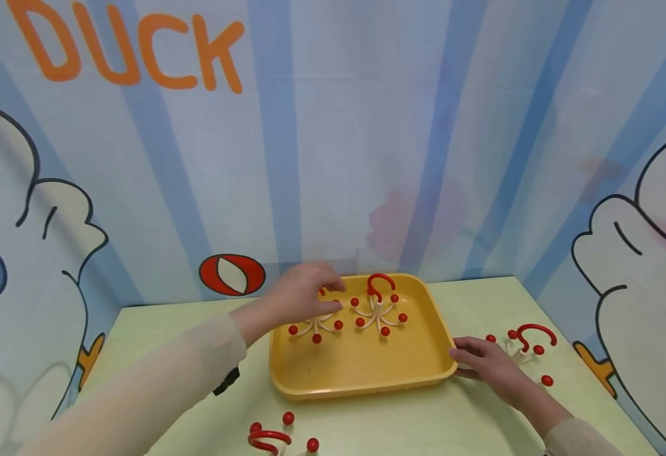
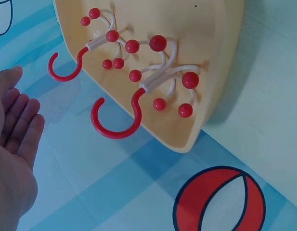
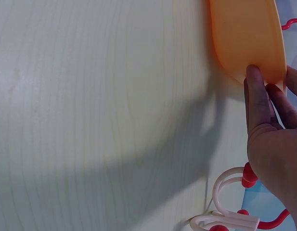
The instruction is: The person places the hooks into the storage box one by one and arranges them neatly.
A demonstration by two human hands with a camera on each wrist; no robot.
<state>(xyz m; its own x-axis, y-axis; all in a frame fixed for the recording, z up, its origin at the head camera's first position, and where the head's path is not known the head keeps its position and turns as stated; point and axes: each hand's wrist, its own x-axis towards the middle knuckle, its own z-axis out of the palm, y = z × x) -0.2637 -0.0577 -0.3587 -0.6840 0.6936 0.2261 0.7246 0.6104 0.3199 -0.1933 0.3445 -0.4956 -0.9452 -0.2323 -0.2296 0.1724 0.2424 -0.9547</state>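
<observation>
Near side of the tray passable, back crowded

Over the near half of the yellow tray [image 1: 361,367] a hand could drop in past the low rim. Farther back, the left rack [image 1: 315,326] and right rack [image 1: 377,311] left a narrow gap between their splayed arms. The left fingers [image 1: 328,278] obstructed the left rack from above; the right fingers [image 1: 472,347] occupied the tray's right edge. Behind, the curtain [image 1: 344,158] barred passage. On the bench [image 1: 401,421], a front rack [image 1: 270,435] and an outer rack [image 1: 520,356] flanked a wide lane.

Smooth, slightly glossy plastic tray [image 1: 367,364]
</observation>
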